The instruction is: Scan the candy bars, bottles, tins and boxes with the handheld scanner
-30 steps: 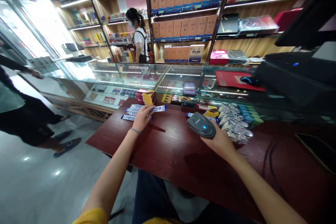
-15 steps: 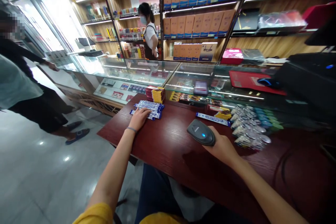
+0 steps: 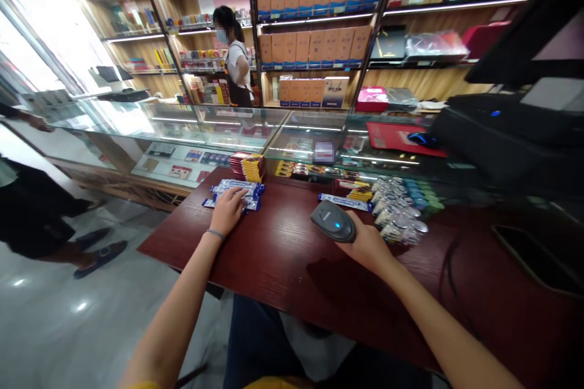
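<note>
My left hand (image 3: 228, 209) lies over a small pile of blue-and-white slim packets (image 3: 237, 185), fingers stretched out and touching them. A stack of red-and-yellow packets (image 3: 247, 166) stands just behind the pile. In my right hand (image 3: 368, 244) is a dark grey barcode scanner (image 3: 334, 222) with a lit blue light, held above the table. Beyond the scanner, one blue-and-white packet (image 3: 344, 202) lies apart. More yellow packets (image 3: 359, 192) and several clear packs with silvery round tops (image 3: 398, 209) sit to its right.
The dark red wooden table (image 3: 278, 261) meets a glass display counter (image 3: 205, 124). A phone (image 3: 533, 255) and a cable (image 3: 449, 273) lie on the right. A mouse (image 3: 422, 140) rests on a red mat (image 3: 387, 138). One person (image 3: 237, 67) stands behind the counter, another at far left.
The view has swung to the right, so everything sits further left and more of the phone shows. My left hand stays on the packets, my right still holds the scanner.
</note>
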`<state>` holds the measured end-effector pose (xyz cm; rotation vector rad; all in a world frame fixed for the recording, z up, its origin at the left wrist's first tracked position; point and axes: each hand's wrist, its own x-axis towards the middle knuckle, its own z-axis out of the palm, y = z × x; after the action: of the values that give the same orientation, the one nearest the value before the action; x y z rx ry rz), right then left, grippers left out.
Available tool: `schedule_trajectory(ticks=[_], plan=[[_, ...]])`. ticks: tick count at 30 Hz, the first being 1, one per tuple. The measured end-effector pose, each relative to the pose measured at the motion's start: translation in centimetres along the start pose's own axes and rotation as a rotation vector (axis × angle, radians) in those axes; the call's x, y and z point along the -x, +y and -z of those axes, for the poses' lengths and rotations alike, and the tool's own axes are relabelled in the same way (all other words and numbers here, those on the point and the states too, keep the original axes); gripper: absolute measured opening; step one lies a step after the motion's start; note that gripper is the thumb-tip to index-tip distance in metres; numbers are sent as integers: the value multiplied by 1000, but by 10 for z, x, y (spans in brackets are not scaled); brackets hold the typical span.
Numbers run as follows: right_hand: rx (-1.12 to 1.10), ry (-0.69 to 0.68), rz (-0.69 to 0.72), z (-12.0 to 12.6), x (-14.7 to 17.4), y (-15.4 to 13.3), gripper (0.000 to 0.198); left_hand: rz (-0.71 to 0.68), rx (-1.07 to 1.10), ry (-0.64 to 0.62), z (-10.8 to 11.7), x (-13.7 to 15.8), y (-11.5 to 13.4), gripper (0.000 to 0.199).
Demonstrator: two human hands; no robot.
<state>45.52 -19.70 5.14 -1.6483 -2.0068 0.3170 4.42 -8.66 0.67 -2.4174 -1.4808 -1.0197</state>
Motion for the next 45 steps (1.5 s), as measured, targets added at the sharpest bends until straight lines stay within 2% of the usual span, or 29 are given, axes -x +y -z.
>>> schedule_trajectory(ticks=[5,13,17,21,27,33,41,45], plan=[[-101,121,-98,14,-2,12,60,-115,101,24,-26,-29,55,38],[-228,327,-128,44,-2,36,61,-277,265,-12,-92,-70,160,36],[-260,383,-185,55,-2,47,61,-345,270,-63,-121,-80,198,36],[-312,426,-193,67,-1,53,61,-392,247,-115,-145,-86,224,39],[-330,514,-227,76,1,64,53,-347,231,-234,-166,-91,239,35],[-330,522,-258,77,2,63,54,-303,219,-255,-173,-89,236,37],[-291,515,-259,76,3,55,43,-288,256,-310,-169,-89,235,32],[-301,522,-266,73,3,61,42,-192,367,-264,-161,-88,233,33]])
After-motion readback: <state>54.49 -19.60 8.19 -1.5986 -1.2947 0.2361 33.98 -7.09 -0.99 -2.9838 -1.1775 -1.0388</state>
